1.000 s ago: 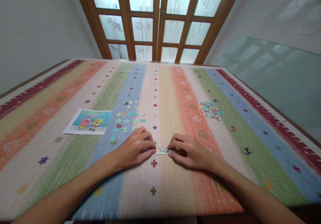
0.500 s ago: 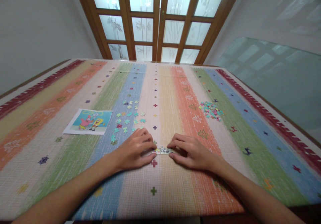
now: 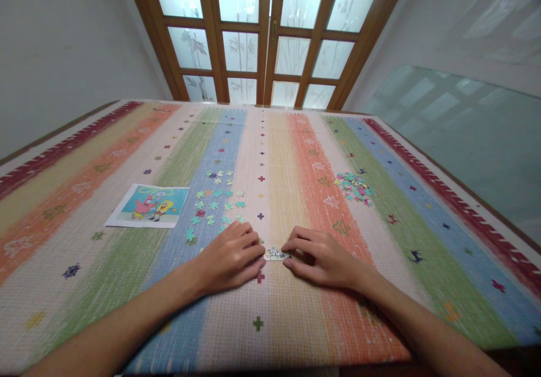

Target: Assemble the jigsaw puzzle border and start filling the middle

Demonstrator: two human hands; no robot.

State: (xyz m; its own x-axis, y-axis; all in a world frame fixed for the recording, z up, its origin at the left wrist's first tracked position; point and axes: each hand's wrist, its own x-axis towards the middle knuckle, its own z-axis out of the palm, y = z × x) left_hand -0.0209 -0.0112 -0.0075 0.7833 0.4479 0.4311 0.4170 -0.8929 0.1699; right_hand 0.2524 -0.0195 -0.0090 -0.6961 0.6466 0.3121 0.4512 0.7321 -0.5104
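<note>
A short strip of joined jigsaw puzzle pieces (image 3: 274, 254) lies on the striped tablecloth between my hands, its straight edge toward me. My left hand (image 3: 234, 254) pinches the strip's left end between thumb and fingers. At the opposite end my right hand (image 3: 322, 256) does the same, thumb below and index finger above. Fingertips cover both ends of the strip. Beyond my left hand, several loose teal puzzle pieces (image 3: 214, 205) are spread out on the blue stripe.
A heap of mixed puzzle pieces (image 3: 357, 187) sits to the right. On the left lies a printed cartoon picture (image 3: 151, 205). The striped tablecloth (image 3: 279, 163) covers the table, with wooden glass-paned doors (image 3: 264, 27) behind it and a glass panel (image 3: 460, 129) at right.
My left hand's fingers have closed up slightly at the strip's left end. The strip and my right hand stay in nearly the same place.
</note>
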